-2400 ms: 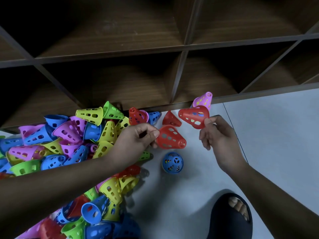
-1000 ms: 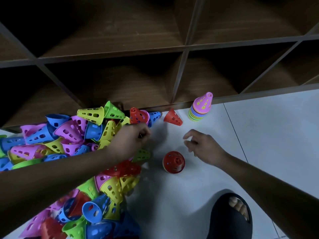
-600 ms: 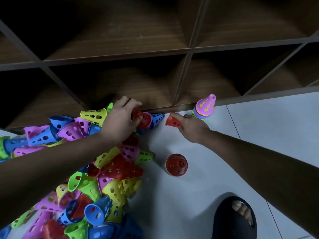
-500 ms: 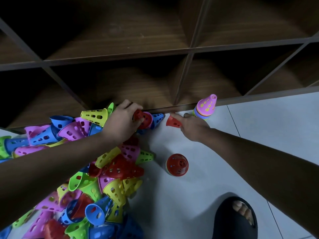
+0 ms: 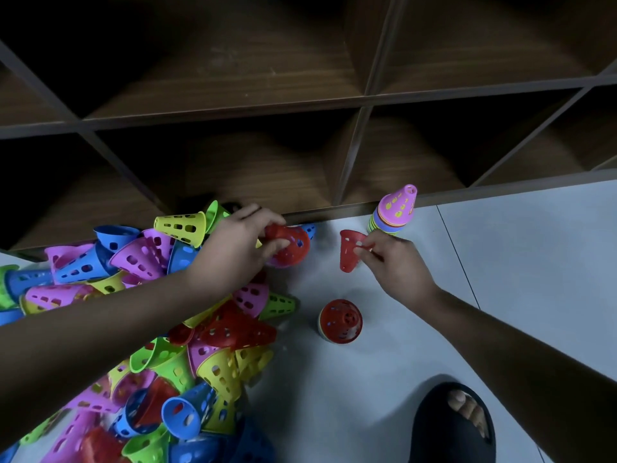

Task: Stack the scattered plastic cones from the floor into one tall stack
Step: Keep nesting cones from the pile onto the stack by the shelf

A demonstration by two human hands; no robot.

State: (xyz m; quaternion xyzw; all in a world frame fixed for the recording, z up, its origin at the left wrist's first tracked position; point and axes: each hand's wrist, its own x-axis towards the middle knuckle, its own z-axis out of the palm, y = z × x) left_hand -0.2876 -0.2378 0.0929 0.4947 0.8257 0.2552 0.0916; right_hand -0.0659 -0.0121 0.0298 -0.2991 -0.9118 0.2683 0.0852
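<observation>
As hands (image 5: 240, 252) pinch red cones (image 5: 292, 250), forearms extended

A dark wooden cubby shelf (image 5: 233, 105) fills the upper view, its open compartments deep in shadow and its bottom rail meeting pale floor tiles (image 5: 534, 262). At lower right sits a black slide sandal (image 5: 440, 432) — bare toes (image 5: 467, 409) showing.
</observation>
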